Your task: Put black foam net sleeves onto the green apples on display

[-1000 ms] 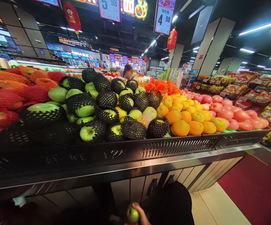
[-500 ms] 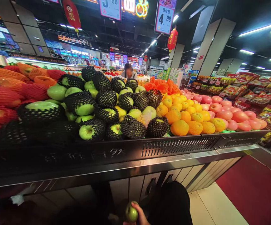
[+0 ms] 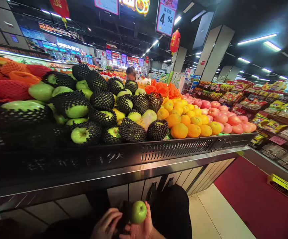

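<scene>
My right hand (image 3: 140, 229) is at the bottom edge, closed around a bare green apple (image 3: 138, 211) held upright below the front rail of the fruit stand (image 3: 124, 156). My left hand (image 3: 106, 223) is just left of it, fingers curled on a dark thing that looks like a black foam net (image 3: 124, 217) pressed against the apple. Above, on the stand, lie several green apples in black nets (image 3: 101, 114), some bare.
Oranges (image 3: 183, 121) and pink apples (image 3: 223, 116) fill the stand's right half, with red-netted fruit (image 3: 7, 86) at the left. A person (image 3: 131, 73) stands behind the stand. Snack shelves (image 3: 275, 122) line the right, beside a red floor mat (image 3: 253, 199). Dark clothing (image 3: 174, 209) is beside my hands.
The view dropped and shifted right. My left hand came into view beside the right one. The apple rose a little, and the dark net now sits against it.
</scene>
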### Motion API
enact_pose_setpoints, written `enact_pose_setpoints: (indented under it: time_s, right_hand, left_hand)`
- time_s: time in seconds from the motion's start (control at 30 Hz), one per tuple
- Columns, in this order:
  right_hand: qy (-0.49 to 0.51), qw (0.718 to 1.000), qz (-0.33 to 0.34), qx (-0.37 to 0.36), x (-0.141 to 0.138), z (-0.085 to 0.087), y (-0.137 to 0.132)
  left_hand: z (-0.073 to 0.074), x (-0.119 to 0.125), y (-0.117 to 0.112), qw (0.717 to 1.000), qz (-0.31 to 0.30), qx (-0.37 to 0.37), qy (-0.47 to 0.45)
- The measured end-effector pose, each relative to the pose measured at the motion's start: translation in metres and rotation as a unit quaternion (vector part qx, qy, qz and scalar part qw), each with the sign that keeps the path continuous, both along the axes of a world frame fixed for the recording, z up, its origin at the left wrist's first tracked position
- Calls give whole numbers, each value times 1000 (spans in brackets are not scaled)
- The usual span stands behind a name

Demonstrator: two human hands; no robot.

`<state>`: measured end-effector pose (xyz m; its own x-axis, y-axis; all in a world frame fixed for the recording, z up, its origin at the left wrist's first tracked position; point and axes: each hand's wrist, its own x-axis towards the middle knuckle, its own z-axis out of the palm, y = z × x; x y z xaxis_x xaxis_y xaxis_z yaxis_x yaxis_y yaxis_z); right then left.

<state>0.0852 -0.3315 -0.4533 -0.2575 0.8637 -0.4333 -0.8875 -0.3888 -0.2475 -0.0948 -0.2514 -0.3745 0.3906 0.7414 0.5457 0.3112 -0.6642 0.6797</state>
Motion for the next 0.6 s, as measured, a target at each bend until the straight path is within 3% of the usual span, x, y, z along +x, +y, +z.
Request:
enact_pose_setpoints:
  time_s: [0.13,0.27,0.37,0.5,0.6]
  right_hand:
    - [28,1000,-10,9,6,-7,-5]
    - [8,998,-55,-42,3,-25,2]
    - [-27,994,-74,-76,-2,-36,10]
    - [-77,991,-64,-88,-5,-45,14]
    - [-92,989,-68,-97,-6,-48,12]
  left_hand:
    - [-54,30,-16,991,-20,-111,-69]
    - [-80,23,-20,968,13,-232,-99]
    - [-97,19,-19,922,72,-361,-122]
    - [-124,22,-18,834,107,-534,-90]
    - [-140,26,-14,812,127,-565,-67]
